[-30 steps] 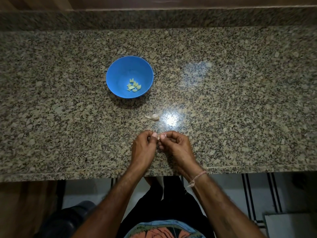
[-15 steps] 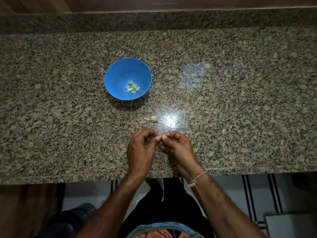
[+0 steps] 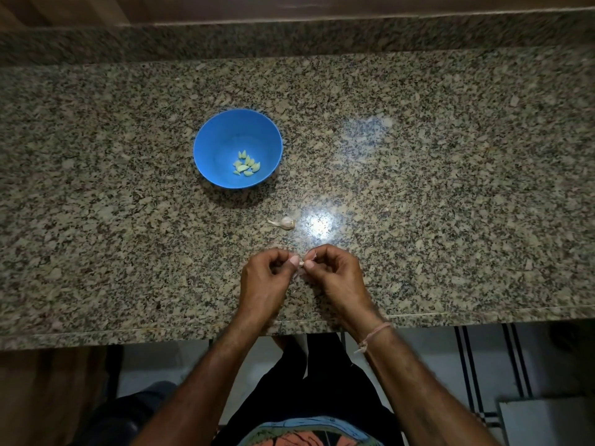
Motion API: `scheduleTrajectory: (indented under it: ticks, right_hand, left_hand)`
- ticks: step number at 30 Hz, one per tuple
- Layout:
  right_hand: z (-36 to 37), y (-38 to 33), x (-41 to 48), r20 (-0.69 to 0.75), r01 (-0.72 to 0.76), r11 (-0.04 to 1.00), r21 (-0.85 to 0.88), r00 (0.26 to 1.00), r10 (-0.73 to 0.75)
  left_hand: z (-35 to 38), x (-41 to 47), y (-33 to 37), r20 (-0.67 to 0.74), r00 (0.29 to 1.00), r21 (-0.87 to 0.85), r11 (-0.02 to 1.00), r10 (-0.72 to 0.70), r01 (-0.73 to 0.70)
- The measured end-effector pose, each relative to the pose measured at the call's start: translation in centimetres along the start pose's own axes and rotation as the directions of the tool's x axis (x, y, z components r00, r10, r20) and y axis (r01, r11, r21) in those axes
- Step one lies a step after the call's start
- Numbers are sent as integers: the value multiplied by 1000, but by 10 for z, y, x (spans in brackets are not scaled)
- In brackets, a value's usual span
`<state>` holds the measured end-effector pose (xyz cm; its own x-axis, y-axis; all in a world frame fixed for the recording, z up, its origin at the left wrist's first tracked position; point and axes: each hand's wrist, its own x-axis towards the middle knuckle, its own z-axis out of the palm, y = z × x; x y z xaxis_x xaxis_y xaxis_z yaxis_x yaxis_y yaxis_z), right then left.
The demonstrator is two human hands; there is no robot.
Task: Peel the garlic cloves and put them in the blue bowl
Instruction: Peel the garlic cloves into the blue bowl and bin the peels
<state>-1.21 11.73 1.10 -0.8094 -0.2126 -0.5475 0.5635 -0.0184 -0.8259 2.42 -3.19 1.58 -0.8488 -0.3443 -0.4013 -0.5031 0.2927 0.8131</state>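
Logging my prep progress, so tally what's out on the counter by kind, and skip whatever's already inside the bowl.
Blue bowl: 1
Unpeeled garlic piece lying loose: 1
Garlic clove pinched between left hand and right hand: 1
Total: 3

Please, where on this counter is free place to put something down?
The counter is bare right of the loose garlic piece up to its right end, and left of the blue bowl. A narrower strip runs behind the bowl. Crowded: between the bowl and the left hand and right hand, where the piece lies.
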Motion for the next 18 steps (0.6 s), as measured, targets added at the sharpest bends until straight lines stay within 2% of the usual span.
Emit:
scheduleTrajectory:
  ticks: [5, 10, 12, 15, 16, 18]
  right_hand:
    - [4, -1, -2, -76, 87, 995, -57, 993, -91]
    - [7, 3, 2, -111, 215, 923, -319, 959, -262]
    - [10, 3, 2, -146, 195, 927, -320, 957, -251]
    - [17, 4, 0, -169, 106, 981, -161, 977, -133]
    - [18, 5, -1, -173, 109, 982, -154, 976, -135]
    - [20, 5, -2, -181, 179, 946, -270, 956, -232]
  left_hand:
    - [4, -2, 1, -51, 998, -25, 999, -29, 27]
    - [12, -7, 4, -150, 988, 26, 999, -34, 38]
    - [13, -8, 5, -163, 986, 99, 995, 43, -27]
    - [12, -10, 7, -141, 969, 236, 957, 205, -168]
    - [12, -9, 7, -128, 964, 272, 943, 234, -193]
    - [11, -8, 8, -101, 961, 316, 924, 258, -215]
